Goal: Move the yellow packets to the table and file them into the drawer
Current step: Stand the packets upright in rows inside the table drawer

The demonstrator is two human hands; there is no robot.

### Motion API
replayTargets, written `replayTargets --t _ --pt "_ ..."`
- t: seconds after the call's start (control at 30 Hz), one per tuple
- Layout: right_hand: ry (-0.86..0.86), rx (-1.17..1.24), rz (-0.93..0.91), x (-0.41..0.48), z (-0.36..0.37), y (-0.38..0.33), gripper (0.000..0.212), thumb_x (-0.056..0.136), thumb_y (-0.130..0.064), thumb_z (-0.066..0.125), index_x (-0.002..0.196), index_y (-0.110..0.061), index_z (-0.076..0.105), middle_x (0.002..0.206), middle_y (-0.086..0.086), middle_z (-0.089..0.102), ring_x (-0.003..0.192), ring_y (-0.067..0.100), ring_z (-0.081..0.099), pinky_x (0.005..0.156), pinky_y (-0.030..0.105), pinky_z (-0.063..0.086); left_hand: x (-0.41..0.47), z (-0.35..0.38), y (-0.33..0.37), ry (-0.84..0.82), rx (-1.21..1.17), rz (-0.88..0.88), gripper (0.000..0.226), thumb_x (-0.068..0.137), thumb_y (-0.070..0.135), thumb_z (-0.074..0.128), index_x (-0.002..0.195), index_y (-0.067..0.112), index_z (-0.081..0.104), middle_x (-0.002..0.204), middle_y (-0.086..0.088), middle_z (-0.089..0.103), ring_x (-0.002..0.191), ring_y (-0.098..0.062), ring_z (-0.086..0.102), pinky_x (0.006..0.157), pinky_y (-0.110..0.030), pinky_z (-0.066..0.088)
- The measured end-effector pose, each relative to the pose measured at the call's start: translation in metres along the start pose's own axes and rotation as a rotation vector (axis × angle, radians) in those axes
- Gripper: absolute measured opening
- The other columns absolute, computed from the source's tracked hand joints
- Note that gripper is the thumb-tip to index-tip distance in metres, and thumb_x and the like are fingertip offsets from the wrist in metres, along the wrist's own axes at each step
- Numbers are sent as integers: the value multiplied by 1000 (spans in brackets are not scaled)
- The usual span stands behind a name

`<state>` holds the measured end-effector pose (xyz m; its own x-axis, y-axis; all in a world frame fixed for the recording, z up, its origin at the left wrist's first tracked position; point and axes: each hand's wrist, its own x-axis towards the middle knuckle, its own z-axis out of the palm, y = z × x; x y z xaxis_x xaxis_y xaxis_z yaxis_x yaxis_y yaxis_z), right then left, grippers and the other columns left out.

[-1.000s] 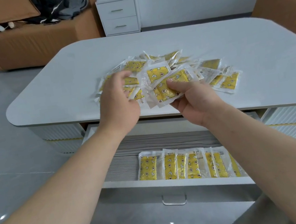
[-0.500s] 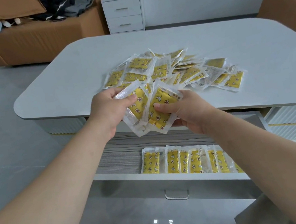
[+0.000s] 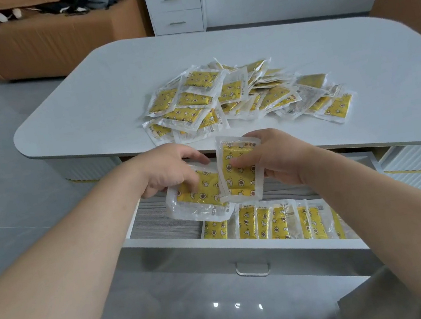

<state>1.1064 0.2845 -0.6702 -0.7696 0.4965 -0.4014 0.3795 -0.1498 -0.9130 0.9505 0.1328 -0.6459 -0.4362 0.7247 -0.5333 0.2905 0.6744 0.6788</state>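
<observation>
Evidently, the task is judged to be partly done. A loose pile of yellow packets [image 3: 243, 94] is seen on the table [image 3: 102, 99], so the carrying step appears finished. Only a short row of filed packets [image 3: 270, 222] is stood on edge along the near right part of the open drawer [image 3: 179, 248], so most of the filing is judged to be left.

Two packets are held above the drawer, just in front of the table's near edge. The left-hand packet [image 3: 196, 199] is gripped by the left hand [image 3: 167, 170]. The fingers are curled over its upper part, and its lower edge hangs close over the row. The right-hand packet [image 3: 239, 179] is held upright by the right hand [image 3: 280, 159]. It is pinched between the thumb [image 3: 242, 160], laid across its yellow face, and fingers hidden behind it. The two packets are seen to overlap at their inner edges.
</observation>
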Motion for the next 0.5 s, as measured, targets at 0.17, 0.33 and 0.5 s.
replayTargets --t 0.17,0.33,0.5 --pt "3 -376 48 2 2 2 29 78 -5 85 99 -18 69 96 10 77 85 26 77 80 44 64 6 4 -8 42 175 -67 21 83 10 75 99 23 77 92 -3 76 75 -16 65 60 -23 50" --pt "9 -617 110 9 6 11 18 86 -10 78 102 -9 69 93 10 76 78 23 77 68 35 65 16 -4 -23 82 493 -140 32 86 16 74 118 13 74 116 -5 71 106 -26 67 90 -39 58" --pt "-9 -871 56 30 29 32 21 87 -16 75 106 -9 70 98 6 73 88 20 69 72 31 58 34 -16 -52 140 486 -261 35 85 13 76 119 4 70 112 -14 70 103 -33 69 89 -43 59"
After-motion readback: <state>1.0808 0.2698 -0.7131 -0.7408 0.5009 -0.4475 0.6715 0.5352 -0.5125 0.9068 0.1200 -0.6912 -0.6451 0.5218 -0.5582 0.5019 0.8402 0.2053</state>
